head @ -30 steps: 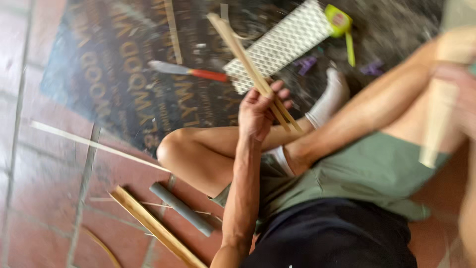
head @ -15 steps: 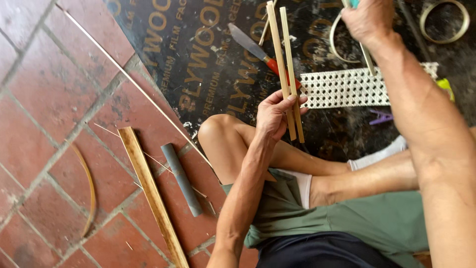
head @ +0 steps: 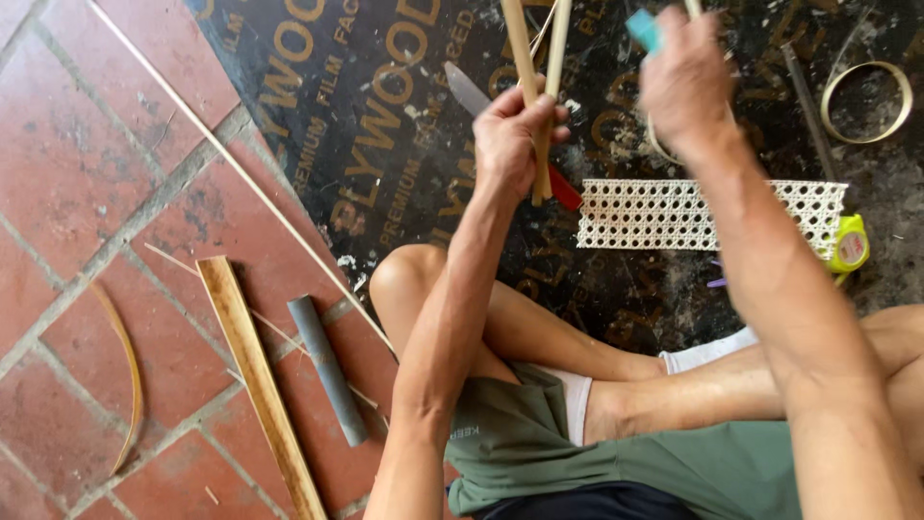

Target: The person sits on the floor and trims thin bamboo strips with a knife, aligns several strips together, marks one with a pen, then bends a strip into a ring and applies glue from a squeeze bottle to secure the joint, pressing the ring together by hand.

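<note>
Gripping two bamboo strips [head: 539, 87] upright, the left hand [head: 510, 135] stays closed while the right hand [head: 685, 77] pinches something blue, possibly a tool, ready to work them.

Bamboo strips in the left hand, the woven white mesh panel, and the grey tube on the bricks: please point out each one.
bamboo strips [head: 535, 116], head view, on the strip just above the gripping fingers.
woven white mesh panel [head: 693, 214], head view, middle of the lattice.
grey tube [head: 327, 368], head view, mid-length of its body.
</note>
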